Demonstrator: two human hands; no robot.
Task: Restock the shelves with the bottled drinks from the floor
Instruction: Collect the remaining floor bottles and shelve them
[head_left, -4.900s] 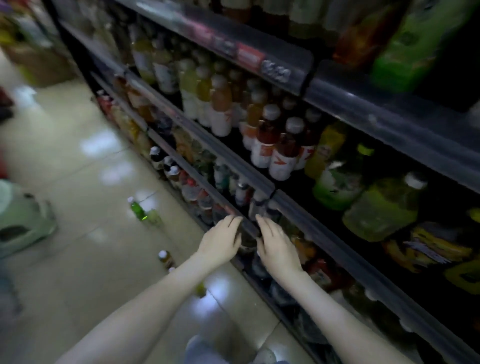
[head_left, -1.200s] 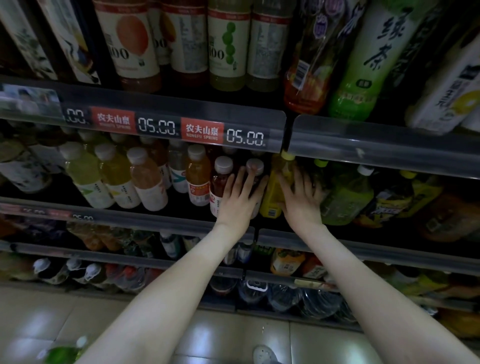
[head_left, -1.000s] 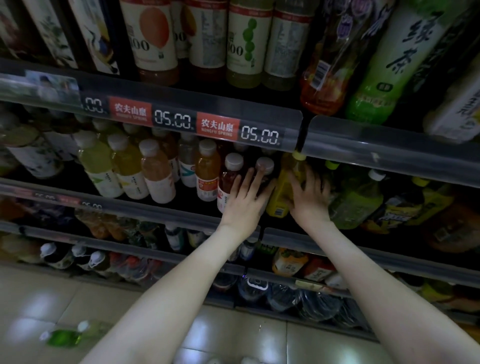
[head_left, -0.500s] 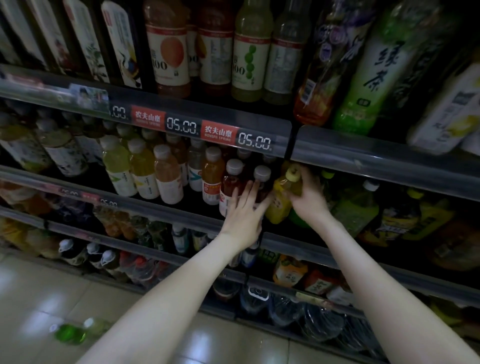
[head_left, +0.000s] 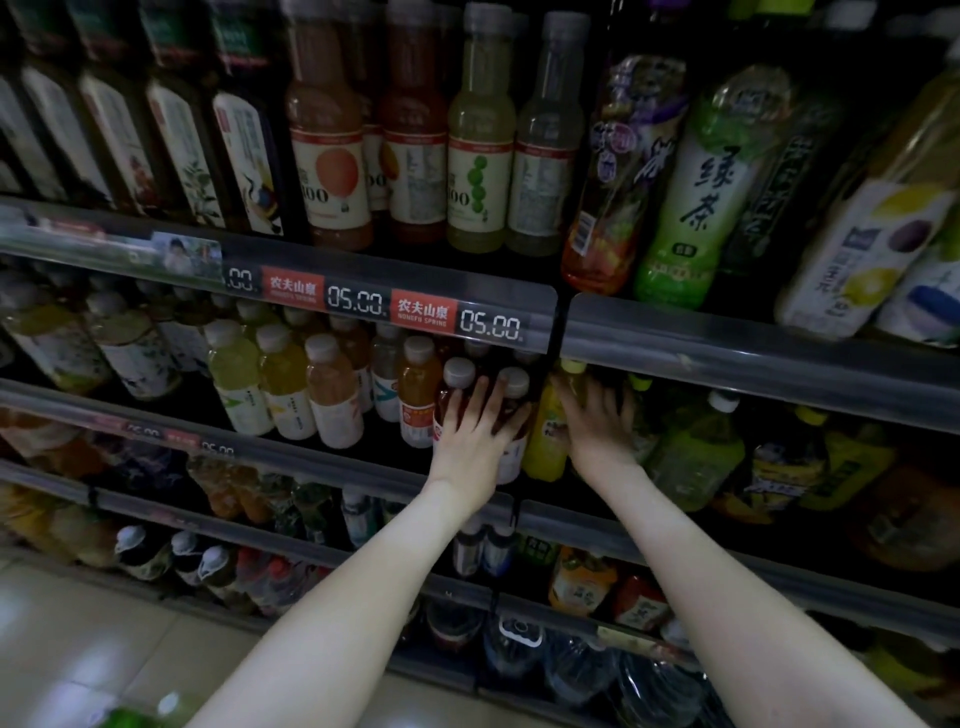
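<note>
My left hand (head_left: 475, 439) lies flat with straight fingers against two dark red, white-capped bottles (head_left: 457, 384) on the middle shelf (head_left: 322, 460). My right hand (head_left: 597, 428) rests with spread fingers on the bottles just right of a yellow bottle (head_left: 545, 441), its thumb beside that bottle's neck. The yellow bottle stands upright between my two hands. A green bottle (head_left: 130, 719) lies on the floor at the bottom left, blurred and cut off by the frame edge.
Rows of juice and tea bottles fill the shelves above and below. A price strip (head_left: 421, 312) reading 05.00 runs along the upper shelf's front. Large green bottles (head_left: 696, 457) stand to the right. Tiled floor (head_left: 104, 623) shows at the lower left.
Half a second ago my right hand gripped the tilted yellow bottle by its neck; now the bottle stands upright and the hand lies flat beside it. My left hand stayed on the red bottles.
</note>
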